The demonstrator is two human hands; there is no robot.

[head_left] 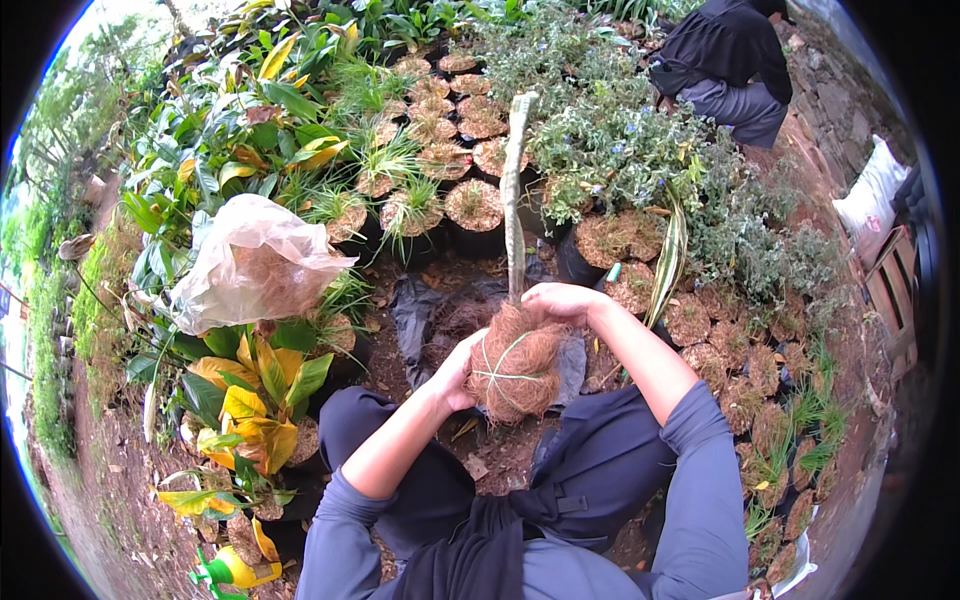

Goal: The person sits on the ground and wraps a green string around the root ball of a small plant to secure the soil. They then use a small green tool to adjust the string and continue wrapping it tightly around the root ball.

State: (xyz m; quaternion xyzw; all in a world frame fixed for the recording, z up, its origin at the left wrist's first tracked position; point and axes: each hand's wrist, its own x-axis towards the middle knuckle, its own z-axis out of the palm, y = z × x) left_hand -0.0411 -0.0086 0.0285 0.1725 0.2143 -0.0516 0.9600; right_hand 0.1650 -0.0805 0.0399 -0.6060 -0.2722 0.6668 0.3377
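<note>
Between my knees I hold a ball of brown coconut fibre [517, 367], bound with pale green string [495, 373] that crosses on the side facing me. A single long, mottled snake plant leaf [514, 187] rises from the ball. My left hand [454, 373] grips the ball's left side, its fingers partly hidden behind the fibre. My right hand [564, 301] is closed around the top of the ball, by the base of the leaf. Beneath the ball, loose dark fibre [457, 319] and black plastic [412, 319] lie on the soil.
A clear plastic bag [259, 262] of fibre rests on plants at left. Several potted plants [474, 206] stand ahead; more pots [709, 367] line the right. A yellow spray bottle [244, 568] lies at lower left. Another person [724, 67] crouches at upper right, near a white sack [870, 195].
</note>
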